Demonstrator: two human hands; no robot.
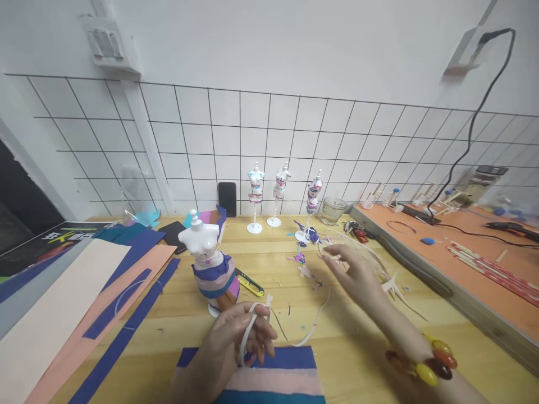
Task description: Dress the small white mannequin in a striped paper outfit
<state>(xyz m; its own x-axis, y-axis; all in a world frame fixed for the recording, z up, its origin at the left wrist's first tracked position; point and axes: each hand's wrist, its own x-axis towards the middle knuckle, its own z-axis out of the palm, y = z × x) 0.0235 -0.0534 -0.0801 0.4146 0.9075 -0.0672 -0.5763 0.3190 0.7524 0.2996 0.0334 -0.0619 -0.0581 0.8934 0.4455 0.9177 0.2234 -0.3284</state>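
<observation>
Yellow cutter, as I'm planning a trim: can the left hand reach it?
Probably yes: the yellow cutter lies just beyond the left hand, its near end uncovered; that hand holds pale cord.

Dark phone (pixel 227 199); glass bowl (pixel 334 211); black cable (pixel 470 129)

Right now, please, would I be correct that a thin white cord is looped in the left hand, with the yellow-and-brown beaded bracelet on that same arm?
Not quite: the head view shows the yellow-and-brown beaded bracelet on the right arm; the thin white cord is indeed looped in the left hand.
</observation>
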